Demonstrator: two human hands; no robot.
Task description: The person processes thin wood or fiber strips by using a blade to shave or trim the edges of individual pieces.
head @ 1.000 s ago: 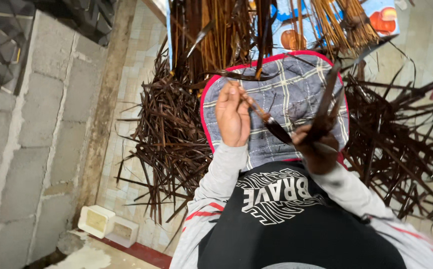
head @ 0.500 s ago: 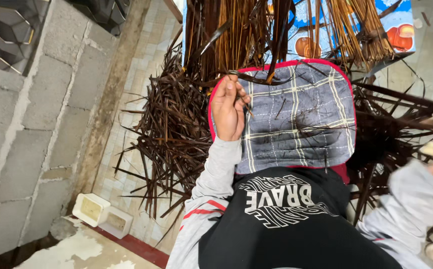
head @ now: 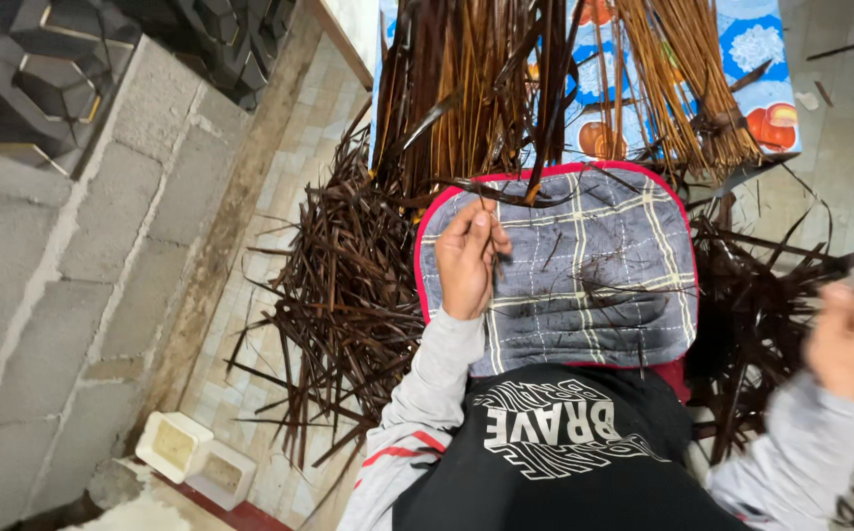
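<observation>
Left hand [head: 468,258]: grip pinched on a thin dark brown leaf strip [head: 501,258], over the grey checked, red-edged lap cushion [head: 584,275]. Right hand [head: 848,339]: blurred, grip state unclear. Surroundings: heaped dark brown strips [head: 343,295], tiled floor [head: 260,324], grey block wall [head: 43,285].

A: How's the light?

B: Soft and even, fairly bright, daylight-like. No hard shadows and no glare. The dark strips [head: 348,295] on the floor keep their detail, though the deepest parts of the heap go nearly black.

A: Sharpness?

B: The left hand [head: 468,261] and the checked cloth [head: 584,275] are crisp. The right hand [head: 850,344] at the frame's edge is smeared by motion blur.

A: Any distortion?

B: Yes, wide-angle stretch: the block wall [head: 43,295] on the left leans and bows outward, and the top left corner is dim.
</observation>
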